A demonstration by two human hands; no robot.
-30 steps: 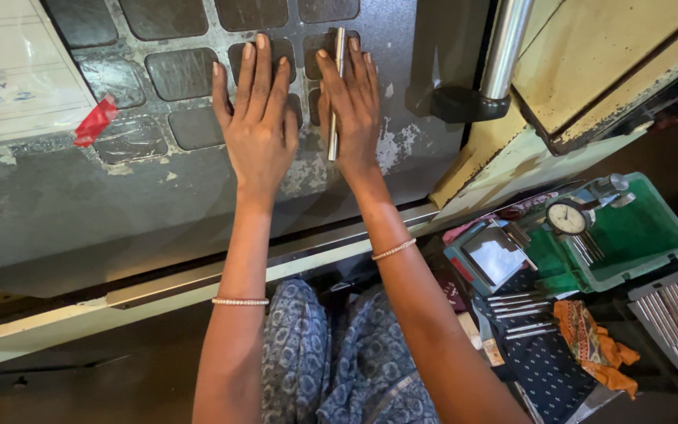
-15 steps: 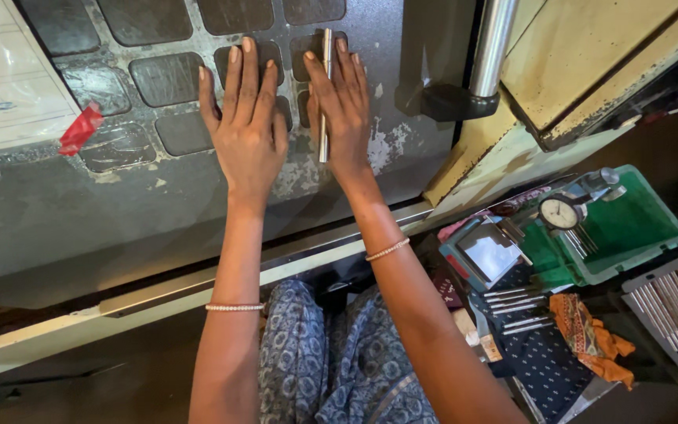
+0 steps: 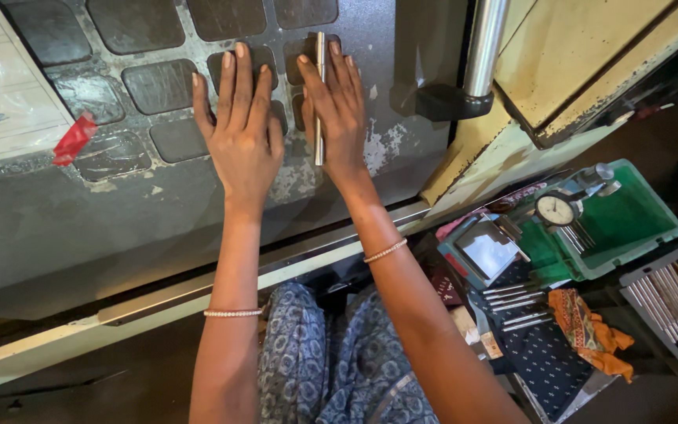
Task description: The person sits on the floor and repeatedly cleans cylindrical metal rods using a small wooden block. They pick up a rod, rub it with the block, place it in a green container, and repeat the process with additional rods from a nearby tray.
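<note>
Left hand (image 3: 238,129) flat on the grey bench (image 3: 119,220), fingers together, empty, right hand (image 3: 337,118) just beside it, fingers spread slightly, pressing a thin metal rod (image 3: 319,98) lying between them, dark square pads (image 3: 154,85) beyond the fingertips

Open grey plate left and below; right side blocked.
Worn grey metal bench (image 3: 80,220) bare below the flat hands; shiny steel column (image 3: 486,43) with dark clamp (image 3: 441,100) stands just right; red tape scrap (image 3: 74,139) lies left.
</note>
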